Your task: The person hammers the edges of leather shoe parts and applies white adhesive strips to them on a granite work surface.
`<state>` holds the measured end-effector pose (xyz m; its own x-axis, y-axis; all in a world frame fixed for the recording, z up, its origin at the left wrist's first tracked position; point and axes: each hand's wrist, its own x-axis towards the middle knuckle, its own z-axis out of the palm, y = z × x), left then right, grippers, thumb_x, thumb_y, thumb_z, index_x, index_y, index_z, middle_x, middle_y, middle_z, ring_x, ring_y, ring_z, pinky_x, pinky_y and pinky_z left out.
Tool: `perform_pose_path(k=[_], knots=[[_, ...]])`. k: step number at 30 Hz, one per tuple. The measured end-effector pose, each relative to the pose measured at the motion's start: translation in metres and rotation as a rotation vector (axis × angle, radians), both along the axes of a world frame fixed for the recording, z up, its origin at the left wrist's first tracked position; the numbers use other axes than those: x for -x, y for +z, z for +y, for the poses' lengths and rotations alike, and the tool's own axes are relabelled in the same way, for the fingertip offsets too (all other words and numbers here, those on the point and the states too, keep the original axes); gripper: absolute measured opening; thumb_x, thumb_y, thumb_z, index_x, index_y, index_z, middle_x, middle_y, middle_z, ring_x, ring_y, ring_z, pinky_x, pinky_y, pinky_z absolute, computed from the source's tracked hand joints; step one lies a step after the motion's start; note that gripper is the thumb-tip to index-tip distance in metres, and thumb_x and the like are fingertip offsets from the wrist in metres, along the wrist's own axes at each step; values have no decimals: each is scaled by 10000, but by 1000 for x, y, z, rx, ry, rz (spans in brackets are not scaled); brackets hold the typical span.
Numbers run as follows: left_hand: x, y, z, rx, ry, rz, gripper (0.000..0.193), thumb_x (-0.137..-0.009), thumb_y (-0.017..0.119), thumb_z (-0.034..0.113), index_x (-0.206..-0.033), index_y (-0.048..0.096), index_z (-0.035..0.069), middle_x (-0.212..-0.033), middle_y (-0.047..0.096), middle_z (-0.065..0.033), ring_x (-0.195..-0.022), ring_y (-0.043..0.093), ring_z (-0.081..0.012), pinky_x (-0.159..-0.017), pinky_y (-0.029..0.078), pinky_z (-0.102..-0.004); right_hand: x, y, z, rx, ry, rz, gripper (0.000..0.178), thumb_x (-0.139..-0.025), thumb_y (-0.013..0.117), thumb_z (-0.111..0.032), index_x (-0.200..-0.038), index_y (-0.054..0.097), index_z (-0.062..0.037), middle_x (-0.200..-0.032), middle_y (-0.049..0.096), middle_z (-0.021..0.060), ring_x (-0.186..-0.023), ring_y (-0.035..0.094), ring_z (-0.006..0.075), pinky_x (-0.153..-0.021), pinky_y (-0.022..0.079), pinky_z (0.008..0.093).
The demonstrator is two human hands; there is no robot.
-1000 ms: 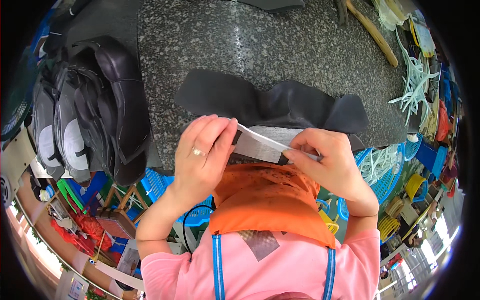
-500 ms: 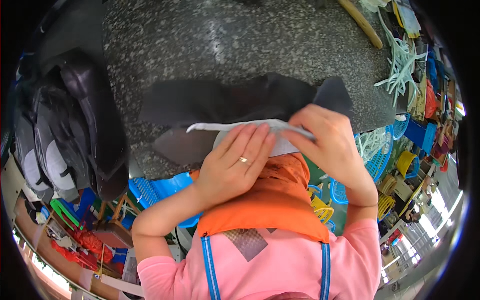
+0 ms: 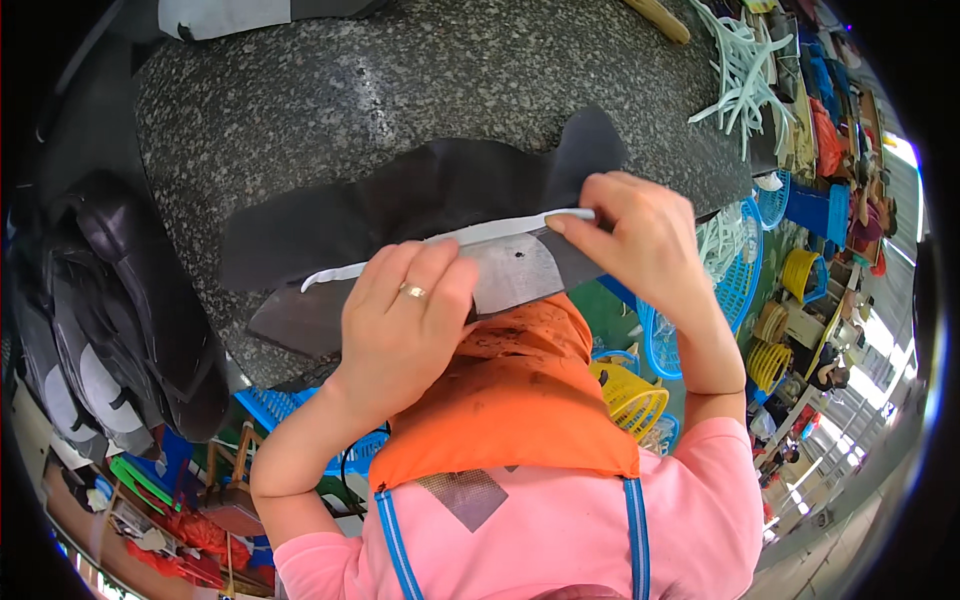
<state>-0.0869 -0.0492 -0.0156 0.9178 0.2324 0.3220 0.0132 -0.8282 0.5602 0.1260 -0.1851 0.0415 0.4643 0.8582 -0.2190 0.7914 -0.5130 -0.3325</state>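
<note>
A black sheet piece (image 3: 400, 190), leather-like, lies on the speckled stone table near its front edge, with a grey patch (image 3: 515, 272) on its near flap. Along the fold between the far part and the flap runs a narrow white strip (image 3: 490, 231); its left end curls up freely. My left hand (image 3: 400, 310), a ring on one finger, rests over the flap and the strip, fingers apart and bent, fingertips slightly blurred. Thumb and fingers of my right hand (image 3: 645, 240) pinch the strip's right end.
Several black pieces with grey patches (image 3: 110, 390) are stacked at the left. Pale loose strips (image 3: 745, 75) hang at the table's far right corner, near a wooden stick (image 3: 660, 18). Blue baskets (image 3: 740, 290) and a yellow basket (image 3: 630, 400) stand below the edge.
The view has shifted, bringing another black piece in at the top. My left hand has slid left along the strip, uncovering the grey patch. My right hand now holds the strip's end straighter.
</note>
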Motion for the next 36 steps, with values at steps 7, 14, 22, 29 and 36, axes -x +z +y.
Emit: perform_pose_path(k=[7, 14, 22, 29, 36], knots=[[-1, 28, -30, -261, 154, 159, 299, -755, 720, 195, -984, 674, 7, -1123, 695, -138, -1031, 647, -291, -935, 487, -456, -7, 26, 32, -241, 214, -310, 404, -691, 811, -282, -1007, 667, -76, -965, 624, 95, -987, 599, 310, -915, 442, 445], [46, 0, -20, 44, 406, -89, 256, -786, 703, -3, -1040, 701, 29, -1216, 679, -134, -1131, 612, -292, -957, 454, -424, 37, 0, 91, -186, 423, -154, 369, -745, 782, -262, -1049, 677, -82, -920, 626, 81, -905, 600, 257, -823, 438, 397], [69, -20, -19, -344, 394, 45, 198, -815, 643, 178, -994, 715, 136, -1262, 640, -64, -1136, 590, -304, -1012, 365, -471, 74, 7, 55, -423, 600, 290, 321, -749, 660, -56, -1055, 688, 38, -1137, 661, 159, -949, 671, 322, -793, 546, 383], [71, 2, 0, -134, 350, 119, 301, -735, 700, 97, -1035, 683, 116, -1256, 588, -110, -1132, 576, -329, -951, 397, -538, 85, -4, 37, -422, 732, 129, 350, -740, 652, -59, -1067, 679, 61, -1171, 658, 180, -1037, 677, 321, -840, 586, 372], [64, 27, 43, 308, 326, -61, 581, -743, 681, -21, -1313, 605, 60, -1456, 491, -217, -1222, 584, -334, -888, 531, -391, 85, -10, 41, -327, 916, -117, 418, -720, 612, -134, -1058, 670, 105, -1233, 620, 222, -1110, 604, 306, -958, 521, 345]])
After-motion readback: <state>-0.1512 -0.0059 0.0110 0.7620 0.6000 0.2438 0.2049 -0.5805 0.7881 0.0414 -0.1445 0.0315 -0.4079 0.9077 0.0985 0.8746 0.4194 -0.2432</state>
